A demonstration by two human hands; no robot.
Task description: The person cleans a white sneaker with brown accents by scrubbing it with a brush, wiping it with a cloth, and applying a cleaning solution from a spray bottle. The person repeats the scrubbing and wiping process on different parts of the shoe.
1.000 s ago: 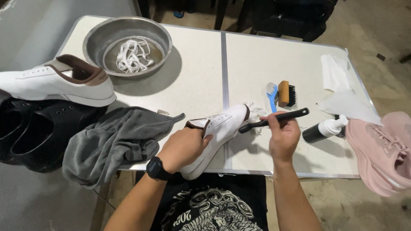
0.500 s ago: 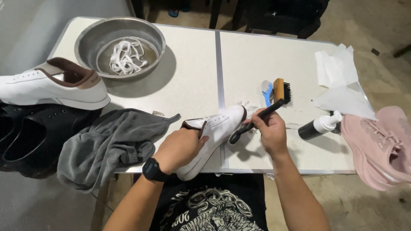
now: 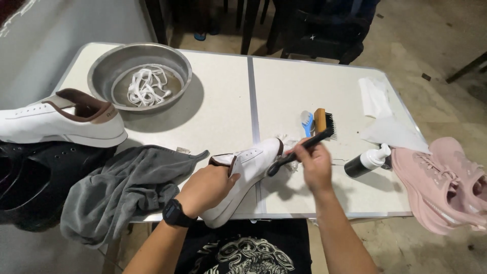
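Bare forearms, black watch (image 3: 176, 213) on left wrist, black T-shirt (image 3: 243, 248) with pale graphic print

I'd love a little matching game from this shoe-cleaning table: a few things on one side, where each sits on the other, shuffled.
Things:
1. white shoelaces
2. long black-handled brush
3. crumpled grey cloth
4. pale pink sneaker

Places:
A. draped over the table's near-left edge
B. at the table's right end, partly overhanging
C. inside the round metal basin
D. in the right hand, against the white shoe that the left hand holds

Pairs: 1-C, 2-D, 3-A, 4-B
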